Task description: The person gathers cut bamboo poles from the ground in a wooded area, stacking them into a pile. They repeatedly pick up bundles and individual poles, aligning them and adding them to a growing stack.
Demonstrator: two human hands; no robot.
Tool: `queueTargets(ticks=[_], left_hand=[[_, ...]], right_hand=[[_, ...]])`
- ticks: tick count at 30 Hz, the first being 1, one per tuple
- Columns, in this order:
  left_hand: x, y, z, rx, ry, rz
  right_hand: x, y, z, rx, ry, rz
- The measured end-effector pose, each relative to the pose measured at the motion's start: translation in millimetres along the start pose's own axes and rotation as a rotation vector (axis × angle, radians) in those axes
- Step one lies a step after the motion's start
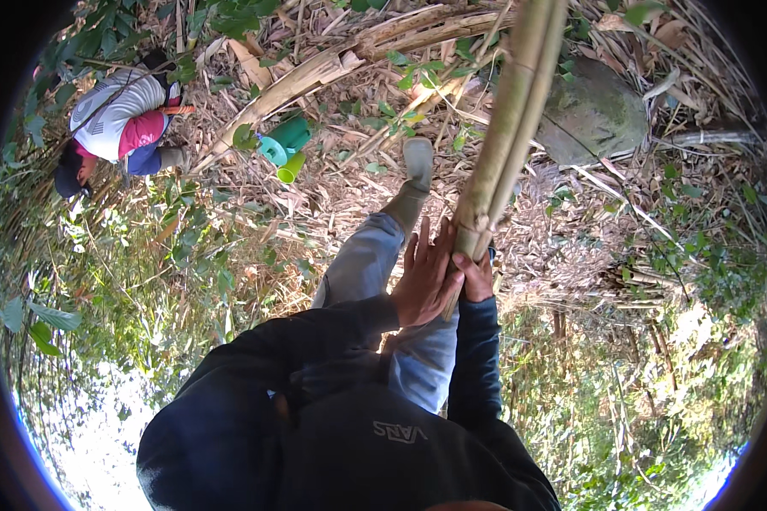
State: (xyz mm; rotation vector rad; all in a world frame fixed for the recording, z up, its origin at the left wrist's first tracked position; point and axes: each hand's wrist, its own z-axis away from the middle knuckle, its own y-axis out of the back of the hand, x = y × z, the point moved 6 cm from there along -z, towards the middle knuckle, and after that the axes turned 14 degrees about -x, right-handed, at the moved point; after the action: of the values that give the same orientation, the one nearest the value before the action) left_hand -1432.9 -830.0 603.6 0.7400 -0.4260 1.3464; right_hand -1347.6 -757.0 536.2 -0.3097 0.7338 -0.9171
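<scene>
A long, pale brown bamboo pole (507, 128) slopes from the top edge down to my hands. A dark line runs along it; I cannot tell whether it is split or is two lengths side by side. My left hand (426, 272) lies against the left side of its near end, fingers stretched out. On the right side, my right hand (475, 277) grips the same end, thumb across the front and its other fingers mostly hidden behind. The lowest tip of the bamboo passes between my palms, above my leg.
A boot (417, 162) on my leg rests on dry leaf litter. Ahead to the left are a green container (290, 139) and a lime cup (291, 169). Fallen bamboo (307, 75) crosses behind them. A flat rock (596, 111) lies right. Another person (123, 115) bends at far left.
</scene>
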Motion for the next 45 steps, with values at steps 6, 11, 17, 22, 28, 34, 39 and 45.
queueTargets(ticks=[6,11,17,22,28,34,39,45], left_hand=[[-41.9,-25.8,-33.5,0.048,-0.188,0.198],[-230.8,-57.8,-115.6,0.004,0.385,0.72],[-440.5,-69.3,-189.9,0.12,0.654,0.118],[-470.5,-64.2,-246.7,0.452,0.692,-0.002],[-472.3,-72.9,-242.9,0.742,0.539,-0.264],[-474.7,-91.5,-220.1,0.377,0.321,-0.148],[-513.5,-109.2,-183.7,0.438,0.504,-0.151],[-494.9,-105.3,-221.3,0.655,0.606,-0.233]], right_hand=[[5.7,44.7,26.3,0.08,-0.144,-0.166],[25.1,52.2,14.5,-0.052,-0.15,-0.373],[60.9,52.1,-18.9,-0.444,-0.061,-0.817],[77.8,74.8,-36.2,-0.83,-0.044,-0.867],[91.3,105.0,-43.6,-0.765,0.027,-0.91],[88.3,107.0,-50.1,-0.785,-0.004,-0.882],[88.4,110.2,-53.3,-0.83,-0.074,-0.866],[101.7,121.7,-64.9,-0.82,-0.156,-0.857]])
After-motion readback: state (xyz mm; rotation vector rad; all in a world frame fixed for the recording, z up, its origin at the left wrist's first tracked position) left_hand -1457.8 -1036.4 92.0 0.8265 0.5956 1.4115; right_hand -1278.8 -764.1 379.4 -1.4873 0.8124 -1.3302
